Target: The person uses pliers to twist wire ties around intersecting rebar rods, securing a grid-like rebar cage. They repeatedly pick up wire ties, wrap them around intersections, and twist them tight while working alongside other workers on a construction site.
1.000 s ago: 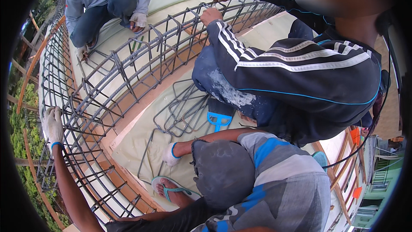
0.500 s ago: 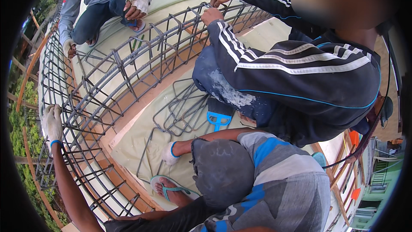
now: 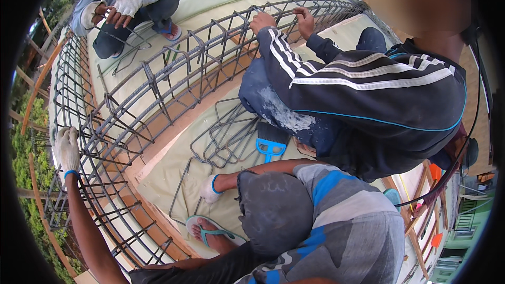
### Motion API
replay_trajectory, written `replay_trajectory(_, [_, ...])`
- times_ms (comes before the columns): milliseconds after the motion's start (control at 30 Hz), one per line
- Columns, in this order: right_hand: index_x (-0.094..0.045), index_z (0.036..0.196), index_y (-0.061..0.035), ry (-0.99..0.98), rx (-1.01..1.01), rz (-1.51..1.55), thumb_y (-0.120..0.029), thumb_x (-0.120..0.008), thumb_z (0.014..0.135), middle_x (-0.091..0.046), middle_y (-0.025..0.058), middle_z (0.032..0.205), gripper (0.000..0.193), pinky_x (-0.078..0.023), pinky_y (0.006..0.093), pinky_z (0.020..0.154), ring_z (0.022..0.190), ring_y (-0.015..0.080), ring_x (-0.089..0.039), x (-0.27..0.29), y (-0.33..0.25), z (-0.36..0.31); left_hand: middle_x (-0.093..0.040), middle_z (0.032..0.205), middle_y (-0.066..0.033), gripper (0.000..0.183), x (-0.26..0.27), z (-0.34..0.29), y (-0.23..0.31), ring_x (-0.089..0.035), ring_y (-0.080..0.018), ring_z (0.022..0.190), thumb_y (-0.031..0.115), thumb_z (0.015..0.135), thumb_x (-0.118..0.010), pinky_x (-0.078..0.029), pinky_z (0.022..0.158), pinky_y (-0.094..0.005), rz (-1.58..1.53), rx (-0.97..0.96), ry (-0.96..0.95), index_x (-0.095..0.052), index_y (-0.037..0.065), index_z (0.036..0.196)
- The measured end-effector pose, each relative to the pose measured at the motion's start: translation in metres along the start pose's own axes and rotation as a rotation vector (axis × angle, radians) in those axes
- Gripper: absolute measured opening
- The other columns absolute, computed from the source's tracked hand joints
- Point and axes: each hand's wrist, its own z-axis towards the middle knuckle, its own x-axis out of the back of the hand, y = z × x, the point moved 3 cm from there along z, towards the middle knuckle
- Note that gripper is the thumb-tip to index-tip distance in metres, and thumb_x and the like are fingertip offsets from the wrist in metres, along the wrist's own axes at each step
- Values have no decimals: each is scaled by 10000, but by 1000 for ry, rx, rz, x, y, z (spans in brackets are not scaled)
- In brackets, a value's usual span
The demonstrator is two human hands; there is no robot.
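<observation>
My left hand [image 3: 67, 149], in a white knit glove with a blue cuff, is closed over a bar of the long rebar cage [image 3: 152, 76] at its left bend. My right hand [image 3: 210, 189], gloved the same way, is low over the cream sheet beside a pile of bent steel stirrups [image 3: 223, 137]. It looks closed, but its fingers are mostly hidden, and what they grip does not show. Beside my right hand is my foot [image 3: 213, 234] in a green flip-flop. A blue-handled dustpan or brush [image 3: 270, 148] lies beyond the stirrups.
Across the cage a person in grey [image 3: 131, 2] squats, gloved hands close together. At right a person in a striped dark jacket [image 3: 368, 81] has one hand on the cage. Wooden form boards [image 3: 181, 106] run below it. Trees [image 3: 31, 163] show beyond the left edge.
The person in grey has raised both hands together off the cage. The jacketed person's far hand has lifted from the bars and moved right. My hands stay about where they were.
</observation>
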Motion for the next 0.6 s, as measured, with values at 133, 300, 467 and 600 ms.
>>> replay_trajectory(133, [-776,1118,-46,7,0,-1,-294,-579,873,-752,209,1107,401,-557,467,906,1050,388,-712,2,2,-1,-687,1182,-149,427,1,1,3,-628,-340,1058,351,1053,-524,-458,935,-424,2,23,-25,-755,0,972])
replay_trajectory(300, [-776,1117,-45,-1,28,-29,-289,-574,872,-752,209,1107,400,-556,468,908,1054,387,-711,0,4,8,-678,1182,-129,423,7,-10,-3,-621,-317,1070,350,1050,-537,-454,943,-417,25,35,-10,-755,-4,974])
replay_trajectory(467, [-776,1116,-45,-8,64,-59,-284,-570,871,-751,209,1107,399,-556,469,910,1059,387,-711,0,10,12,-684,1205,-162,442,1,-1,-6,-622,-360,1083,382,1037,-545,-461,972,-445,39,-30,-12,-771,4,995])
replay_trajectory(600, [-774,1115,-37,-18,-3,-18,-279,-550,878,-746,212,1128,406,-553,464,931,1069,373,-711,7,5,0,-682,1241,-150,465,4,-4,-2,-616,-366,1130,421,1041,-520,-449,1000,-445,0,25,-34,-782,36,1038])
